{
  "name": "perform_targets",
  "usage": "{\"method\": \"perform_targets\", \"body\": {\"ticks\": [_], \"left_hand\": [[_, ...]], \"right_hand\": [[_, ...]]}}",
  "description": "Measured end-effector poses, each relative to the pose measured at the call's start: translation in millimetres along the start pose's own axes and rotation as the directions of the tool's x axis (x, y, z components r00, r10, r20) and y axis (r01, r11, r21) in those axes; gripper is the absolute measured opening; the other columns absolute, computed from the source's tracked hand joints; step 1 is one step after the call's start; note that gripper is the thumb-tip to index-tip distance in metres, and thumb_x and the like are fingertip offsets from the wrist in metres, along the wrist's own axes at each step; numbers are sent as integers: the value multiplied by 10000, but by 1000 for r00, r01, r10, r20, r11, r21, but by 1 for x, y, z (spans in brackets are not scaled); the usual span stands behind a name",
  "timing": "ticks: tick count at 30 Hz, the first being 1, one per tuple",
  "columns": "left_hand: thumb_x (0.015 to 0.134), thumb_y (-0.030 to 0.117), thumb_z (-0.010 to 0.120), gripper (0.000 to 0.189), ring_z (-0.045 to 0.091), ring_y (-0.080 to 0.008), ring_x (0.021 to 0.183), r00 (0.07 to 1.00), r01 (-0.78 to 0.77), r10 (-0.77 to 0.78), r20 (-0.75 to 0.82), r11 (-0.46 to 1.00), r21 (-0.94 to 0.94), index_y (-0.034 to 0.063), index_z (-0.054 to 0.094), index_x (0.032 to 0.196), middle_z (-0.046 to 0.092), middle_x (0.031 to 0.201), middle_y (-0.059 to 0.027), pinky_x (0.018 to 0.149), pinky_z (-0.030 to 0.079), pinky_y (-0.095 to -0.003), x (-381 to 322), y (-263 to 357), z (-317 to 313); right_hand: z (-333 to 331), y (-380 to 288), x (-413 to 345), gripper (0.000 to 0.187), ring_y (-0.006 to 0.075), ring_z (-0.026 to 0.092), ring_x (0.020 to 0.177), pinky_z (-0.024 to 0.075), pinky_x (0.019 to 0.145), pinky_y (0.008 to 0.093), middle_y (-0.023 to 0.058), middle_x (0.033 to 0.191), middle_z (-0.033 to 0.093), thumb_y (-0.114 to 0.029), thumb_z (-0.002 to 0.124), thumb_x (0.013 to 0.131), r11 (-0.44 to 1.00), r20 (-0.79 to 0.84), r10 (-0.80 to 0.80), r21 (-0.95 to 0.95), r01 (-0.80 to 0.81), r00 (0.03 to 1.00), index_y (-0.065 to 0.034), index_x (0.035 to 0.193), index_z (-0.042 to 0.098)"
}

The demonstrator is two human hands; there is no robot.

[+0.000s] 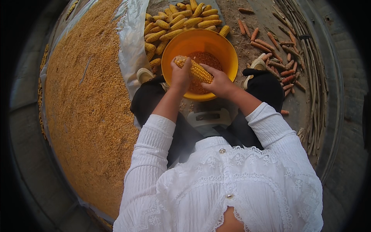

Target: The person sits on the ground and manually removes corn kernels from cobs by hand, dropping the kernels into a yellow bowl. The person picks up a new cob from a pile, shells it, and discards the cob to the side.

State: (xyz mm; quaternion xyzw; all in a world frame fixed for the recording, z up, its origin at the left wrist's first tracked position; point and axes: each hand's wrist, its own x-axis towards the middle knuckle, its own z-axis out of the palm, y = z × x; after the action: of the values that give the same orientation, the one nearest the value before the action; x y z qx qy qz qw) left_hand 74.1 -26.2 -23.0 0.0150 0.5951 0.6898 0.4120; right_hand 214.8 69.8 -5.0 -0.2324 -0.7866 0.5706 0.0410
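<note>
A yellow ear of corn [199, 72] is held slantwise between my two hands, over a yellow plastic tub [230, 52]. My left hand [181, 74] grips its upper left end, where a pale patch without kernels shows. At the lower right end, my right hand [218, 81] has its thumb and fingers around the ear. Reddish kernels or chaff [207, 59] lie in the bottom of the tub, partly hidden by the hands and the ear. The tub stands on the ground between my feet.
Whole ears of corn [179, 21] are heaped behind the tub. Loose kernels [89, 116] cover a plastic sheet [132, 43] at left. Bare reddish cobs [285, 66] lie at right, beside a row of long thin sticks [314, 87]. A pale stool [208, 117] is between my legs.
</note>
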Motion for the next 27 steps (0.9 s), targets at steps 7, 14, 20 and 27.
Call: {"method": "perform_targets", "body": {"ticks": [7,14,20,27], "left_hand": [[953,302,552,528,525,-278,1078,986,34,-2,165,982,-186,144,243,1350,427,1210,-135,863,499,-467,0,4,-8],[868,260,665,703,583,-236,928,999,28,-24,28,991,-129,117,193,1370,462,1171,-134,618,516,-324,-1,5,-1],[799,264,747,807,578,-203,867,999,-52,52,6,995,89,101,190,1360,488,1105,-131,561,496,-308,-3,2,3],[860,270,668,701,578,-193,853,999,-44,44,16,998,38,110,201,1358,497,1093,-123,551,493,-296,4,-2,-1]], "right_hand": [[-4,0,3,667,146,576,1028,462,896,276,120,1186,595,-93,692,774,948,84,115,290,-135,990,-5,1375,417],[1,4,0,689,226,601,1010,476,873,315,158,1161,596,-142,695,750,991,-6,-2,134,3,1000,-51,1378,427],[-1,-1,-5,713,360,571,1029,460,901,393,211,1113,560,-161,669,735,969,-62,-140,-215,124,988,-113,1395,401],[-2,-2,-4,702,364,563,1038,455,907,394,216,1106,556,-166,661,737,980,-50,-130,-160,121,990,-101,1388,407]]}}
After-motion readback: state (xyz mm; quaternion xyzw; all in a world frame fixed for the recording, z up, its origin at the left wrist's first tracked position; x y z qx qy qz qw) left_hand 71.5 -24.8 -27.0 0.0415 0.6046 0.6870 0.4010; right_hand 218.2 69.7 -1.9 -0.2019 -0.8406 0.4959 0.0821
